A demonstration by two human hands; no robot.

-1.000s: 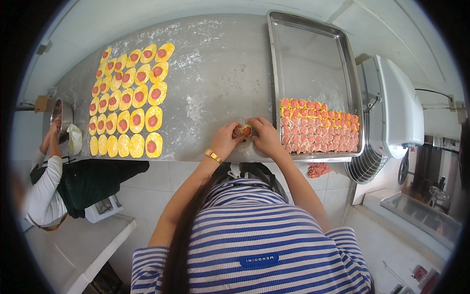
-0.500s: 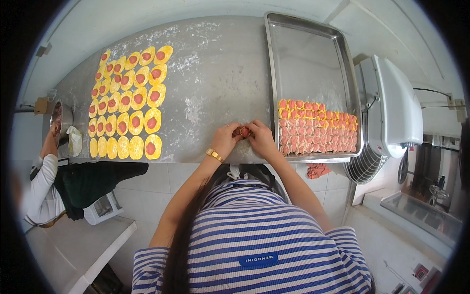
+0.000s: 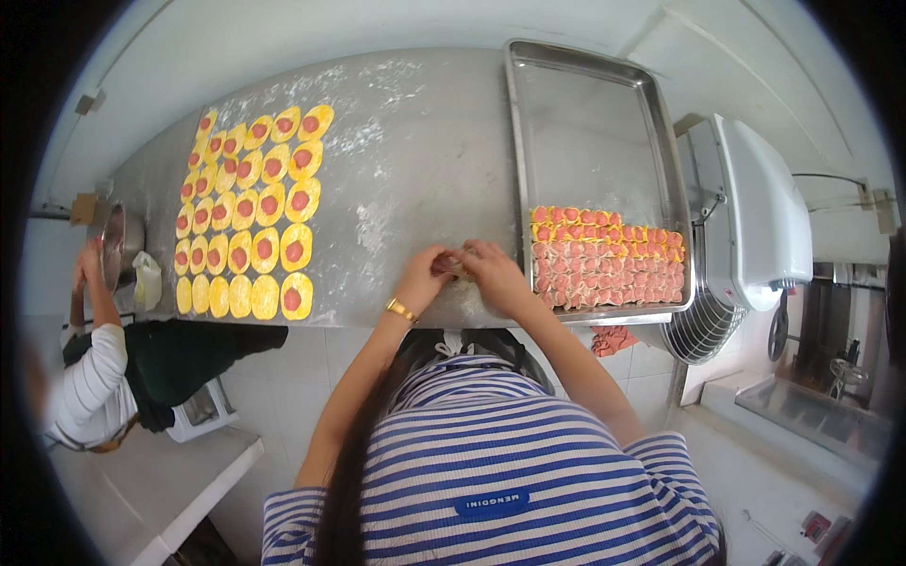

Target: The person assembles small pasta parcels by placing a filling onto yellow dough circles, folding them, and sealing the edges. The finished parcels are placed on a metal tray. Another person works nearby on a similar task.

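My left hand (image 3: 424,277), with a gold watch at the wrist, and my right hand (image 3: 494,274) meet over the near edge of the steel table. Between their fingertips they hold a small open-topped dumpling (image 3: 456,268), mostly hidden by curled fingers. To the left, rows of round yellow wrappers (image 3: 257,245) lie flat, most with a lump of pink meat filling in the middle; several in the nearest row are bare. Close by my right hand stands a deep metal tray (image 3: 514,123), its near part packed with rows of shaped dumplings (image 3: 609,264).
White flour marks the steel table (image 3: 425,123). A white machine with a wire guard (image 3: 746,217) stands beyond the tray. At far left a co-worker's hands (image 3: 92,264) are at a metal bowl (image 3: 132,236), near a pale bag (image 3: 147,280). A reddish cloth (image 3: 613,340) lies below the tray.
My fingers have closed further over the dumpling, and my right hand has turned more over it. The co-worker's arms have shifted by the bowl. The whole view has tilted slightly.
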